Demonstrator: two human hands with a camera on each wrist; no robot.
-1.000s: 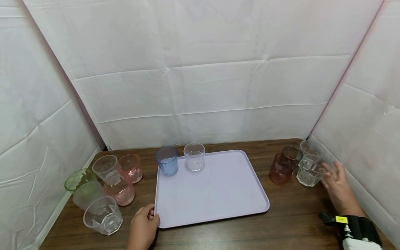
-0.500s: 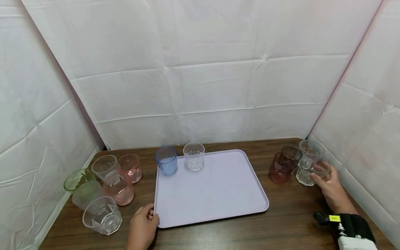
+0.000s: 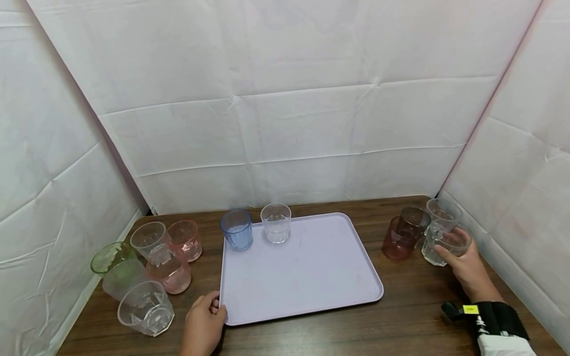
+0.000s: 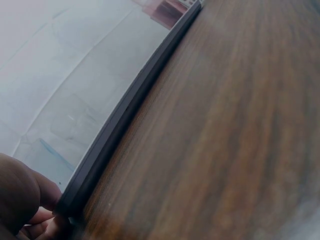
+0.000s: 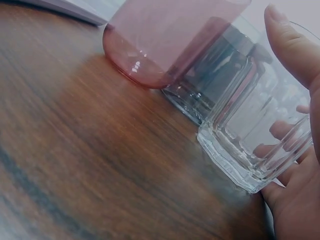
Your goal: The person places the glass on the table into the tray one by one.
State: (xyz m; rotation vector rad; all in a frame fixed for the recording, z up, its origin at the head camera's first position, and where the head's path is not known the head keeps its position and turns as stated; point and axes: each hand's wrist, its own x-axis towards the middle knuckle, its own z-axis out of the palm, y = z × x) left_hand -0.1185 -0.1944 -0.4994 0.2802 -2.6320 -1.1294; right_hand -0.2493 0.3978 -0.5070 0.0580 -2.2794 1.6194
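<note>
My left hand (image 3: 205, 321) holds the near left corner of the pale lilac tray (image 3: 303, 269). In the left wrist view its thumb and fingers pinch the tray's dark edge (image 4: 117, 117). On the tray's far left stand a blue glass (image 3: 239, 238) and a clear tumbler (image 3: 277, 231). At the right, my right hand (image 3: 468, 269) grips a clear faceted glass (image 5: 227, 155). The thumb lies on the near side and the fingers show through the far wall. The glass is upright, its base close over the wood. Right beside it stand a red glass (image 5: 140, 45) and a smoky dark glass (image 3: 414, 222).
Another clear glass (image 3: 443, 210) stands behind the gripped one, near the right white curtain (image 3: 525, 198). On the left of the wooden table (image 3: 356, 336) are a green glass (image 3: 113, 257), pink glasses (image 3: 173, 274) and clear ones (image 3: 149, 314), close together.
My right hand has come in leftward from the glass's right side, and its fingers and thumb have gone round the clear glass. The left hand and tray stay put.
</note>
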